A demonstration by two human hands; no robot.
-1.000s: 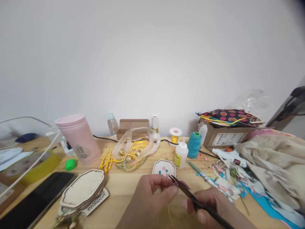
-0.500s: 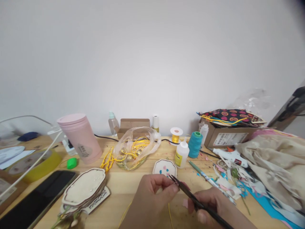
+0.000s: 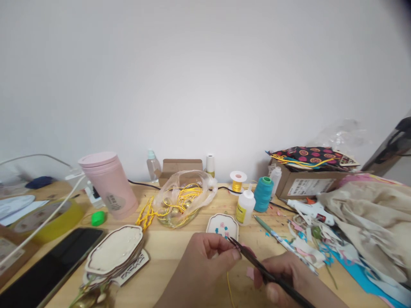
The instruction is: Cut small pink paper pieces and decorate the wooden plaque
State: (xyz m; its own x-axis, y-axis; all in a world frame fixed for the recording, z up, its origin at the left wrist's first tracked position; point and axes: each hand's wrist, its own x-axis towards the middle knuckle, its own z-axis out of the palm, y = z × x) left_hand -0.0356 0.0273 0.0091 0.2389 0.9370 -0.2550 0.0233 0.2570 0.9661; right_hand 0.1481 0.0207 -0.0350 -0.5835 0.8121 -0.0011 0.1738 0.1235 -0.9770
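Dark tweezers (image 3: 261, 269) are gripped in my right hand (image 3: 285, 276), their tips pointing up and left to the fingers of my left hand (image 3: 212, 261). The left thumb and forefinger are pinched together near those tips; whatever lies between them is too small to make out. Just beyond the fingers is a small white scalloped plaque (image 3: 213, 223) with tiny pink and blue flower shapes on it; its lower edge is hidden by my left hand. A yellow cord (image 3: 230, 291) runs down the table between my hands. A pink paper scrap (image 3: 250, 273) lies beside the right fingertips.
Behind the plaque stand a glue bottle (image 3: 245, 207) and a teal thread cone (image 3: 263, 194). Rightward lie a pen (image 3: 272, 233), paper scraps and a glue gun (image 3: 311, 211). At left are stacked wooden plaques (image 3: 114, 248), a phone (image 3: 54, 267) and a pink tumbler (image 3: 111, 186).
The tweezer tips have shifted very slightly left and down beside the left fingers. Both hands keep nearly the same place and grip; the whole view has moved a touch.
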